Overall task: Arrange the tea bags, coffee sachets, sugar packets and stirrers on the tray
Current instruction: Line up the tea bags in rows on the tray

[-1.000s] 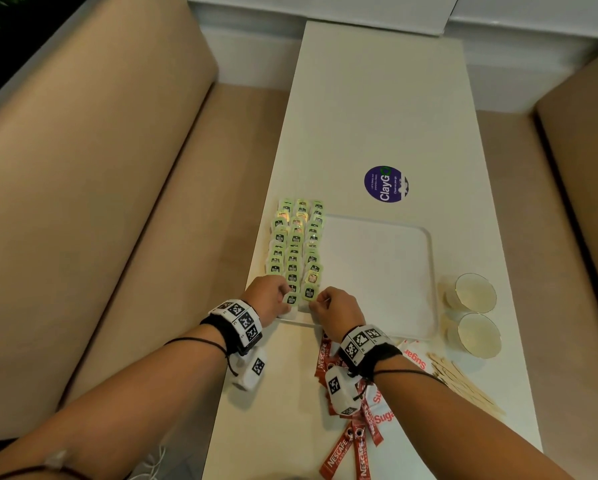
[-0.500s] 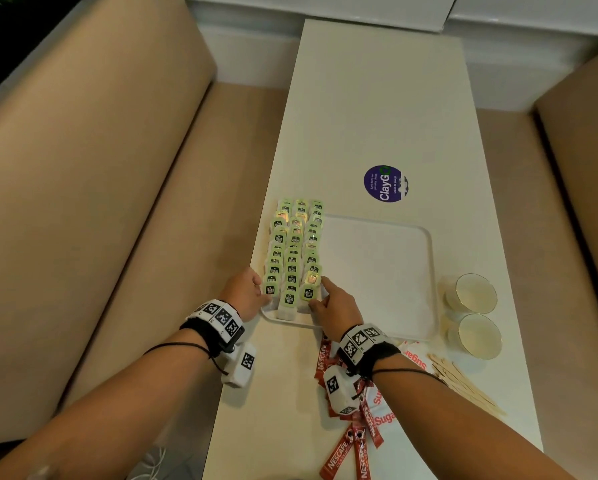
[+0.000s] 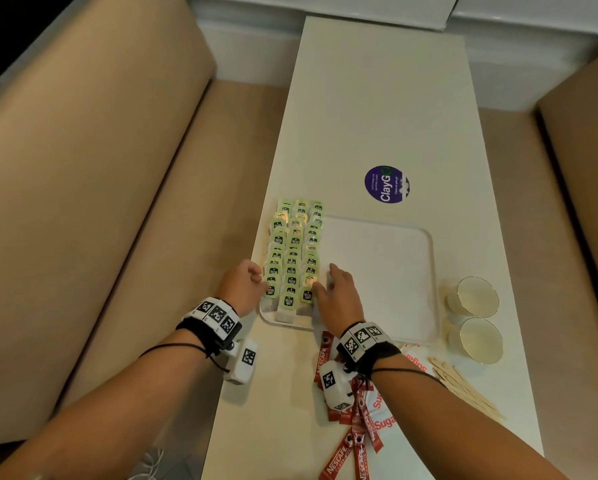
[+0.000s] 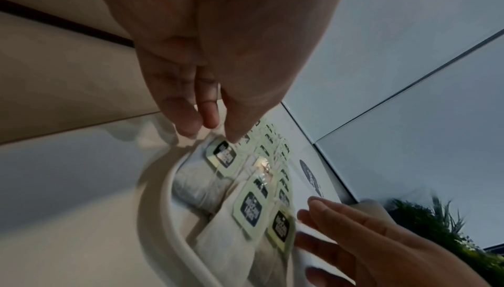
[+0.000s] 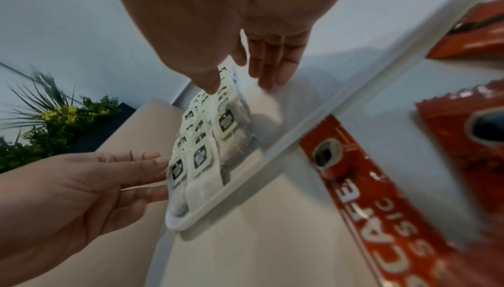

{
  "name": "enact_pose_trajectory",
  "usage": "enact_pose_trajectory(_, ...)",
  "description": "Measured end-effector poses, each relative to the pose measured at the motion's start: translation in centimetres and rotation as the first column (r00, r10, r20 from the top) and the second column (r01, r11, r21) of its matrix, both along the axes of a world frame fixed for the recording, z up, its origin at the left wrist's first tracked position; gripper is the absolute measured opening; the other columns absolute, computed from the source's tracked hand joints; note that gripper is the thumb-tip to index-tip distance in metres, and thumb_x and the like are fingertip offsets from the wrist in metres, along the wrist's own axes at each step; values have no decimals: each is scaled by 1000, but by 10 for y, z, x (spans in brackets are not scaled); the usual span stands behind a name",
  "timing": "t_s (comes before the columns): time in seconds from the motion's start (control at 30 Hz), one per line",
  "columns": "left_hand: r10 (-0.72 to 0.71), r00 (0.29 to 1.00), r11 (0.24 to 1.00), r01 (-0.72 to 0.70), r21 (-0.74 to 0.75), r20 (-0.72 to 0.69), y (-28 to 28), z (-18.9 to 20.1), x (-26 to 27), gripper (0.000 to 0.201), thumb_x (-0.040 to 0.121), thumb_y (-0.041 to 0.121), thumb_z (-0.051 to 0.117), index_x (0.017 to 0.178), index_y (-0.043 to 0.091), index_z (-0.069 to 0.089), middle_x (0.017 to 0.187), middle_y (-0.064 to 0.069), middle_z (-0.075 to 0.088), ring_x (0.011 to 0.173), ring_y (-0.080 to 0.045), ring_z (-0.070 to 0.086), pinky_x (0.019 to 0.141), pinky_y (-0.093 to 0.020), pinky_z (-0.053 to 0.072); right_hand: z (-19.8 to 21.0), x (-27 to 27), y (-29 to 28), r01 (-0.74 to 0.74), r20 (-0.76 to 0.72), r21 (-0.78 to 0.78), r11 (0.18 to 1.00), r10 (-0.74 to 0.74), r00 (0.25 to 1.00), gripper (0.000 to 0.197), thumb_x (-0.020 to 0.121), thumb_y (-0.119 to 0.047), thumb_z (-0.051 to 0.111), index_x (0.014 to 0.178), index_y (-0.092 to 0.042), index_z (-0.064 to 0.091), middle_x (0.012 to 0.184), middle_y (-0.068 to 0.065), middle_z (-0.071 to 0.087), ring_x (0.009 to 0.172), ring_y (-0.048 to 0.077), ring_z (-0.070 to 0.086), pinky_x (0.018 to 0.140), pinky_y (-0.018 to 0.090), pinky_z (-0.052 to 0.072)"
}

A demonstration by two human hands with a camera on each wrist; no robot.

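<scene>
Your left hand (image 3: 244, 285) sits at the left edge of the white rounded-corner plastic tray (image 3: 425, 258), its grip loosely spread, fingertips (image 4: 232, 132) touching the outer row of green-tagged paper tea bags (image 3: 296, 251). Your right hand (image 3: 337, 294) lies flat on the tray just right of the rows, grip apart w/ straight fingers (image 5: 268, 72) alongside the inner row, thumb on a tag. The tea bags stand in three overlapping rows along the tray's left side, the far end of the rows reaching past the tray's far rim.

Off the tray, on the long white desk (image 3: 377, 98): red Nescafe coffee sachets (image 3: 346, 459) fanned out near the front edge, partly under your right wrist; white sugar packets w/ red lettering (image 3: 384, 422) beside and under them; pale wooden stirrers (image 3: 464, 386) in a loose pile to the right. Two white paper cups (image 3: 477, 296) lie on their sides just right of the tray, mouths toward you. A round purple sticker (image 3: 386, 184) sits beyond the tray. Beige upholstered bench seats (image 3: 100, 168) flank the desk on both sides.
</scene>
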State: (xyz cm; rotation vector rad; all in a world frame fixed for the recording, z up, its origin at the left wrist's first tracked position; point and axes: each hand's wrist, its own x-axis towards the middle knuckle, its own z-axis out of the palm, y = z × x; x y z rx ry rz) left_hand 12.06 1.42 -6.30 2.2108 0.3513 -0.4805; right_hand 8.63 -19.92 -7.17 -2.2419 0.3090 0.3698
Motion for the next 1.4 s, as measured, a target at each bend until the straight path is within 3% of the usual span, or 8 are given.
enact_pose_trajectory(0.1,30,999,997,-31,-77,-21,-5,4,6,42,93,14,68,132,9,54,124,-3,63,105,-16,61,90,-24,44,7,3,8,-41,108,88,995,31,994,34,103,-10,49,137,-8,47,131,2,47,118,14,48,111,23,35)
enact_pose_trajectory(0.27,40,997,977,-53,-209,-67,-13,12,18,55,100,7,53,152,4,36,153,-10,46,139,-20,46,114,-30,36,0,6,24,-90,95,198,976,72,993,30,100,-12,44,123,-31,43,124,-2,59,110,18,62,98,46,53)
enact_pose_trajectory(0.43,19,997,972,-35,-234,-71,-16,14,28,52,101,5,51,151,4,38,153,-10,45,139,-19,46,112,-27,36,-2,12,22,-46,40,236,971,37,998,28,100,-20,45,126,-31,44,121,-7,65,105,16,67,94,45,56)
enact_pose_trajectory(0.67,0,1000,962,-7,-275,-28,-16,12,51,27,100,7,51,95,34,53,108,11,55,100,-8,53,83,-19,41,2,39,12,-3,5,254,967,2,1000,22,101,-23,46,122,-31,45,117,-5,67,100,19,69,88,51,58)
enact_pose_trajectory(0.83,6,999,943,-20,-334,-41,-20,18,68,21,97,21,57,117,27,58,118,11,55,109,-10,52,96,-29,44,5,51,14,-50,8,248,967,49,999,24,102,-21,44,124,-30,48,117,-6,67,99,16,68,90,47,57)
enact_pose_trajectory(0.93,7,997,948,-32,-317,-79,-23,21,74,55,101,11,55,152,5,36,156,-5,39,143,-17,39,117,-32,31,4,55,11,-47,9,234,971,46,999,22,104,-34,45,124,-29,51,116,-8,69,100,15,69,91,46,57)
enact_pose_trajectory(1.1,6,996,950,-32,-310,-84,-22,20,77,62,101,7,53,157,5,25,160,-11,35,147,-20,35,117,-29,29,7,69,1,13,-5,203,979,-12,1000,53,105,-46,44,150,-17,41,148,4,55,131,20,56,111,41,45)
enact_pose_trajectory(1.4,-11,997,937,-16,-348,-76,-24,20,81,61,102,7,52,157,9,26,161,-8,34,147,-17,34,117,-30,30,12,86,3,-11,48,216,976,0,999,37,106,-42,46,137,-23,53,117,-12,64,106,11,65,100,39,52)
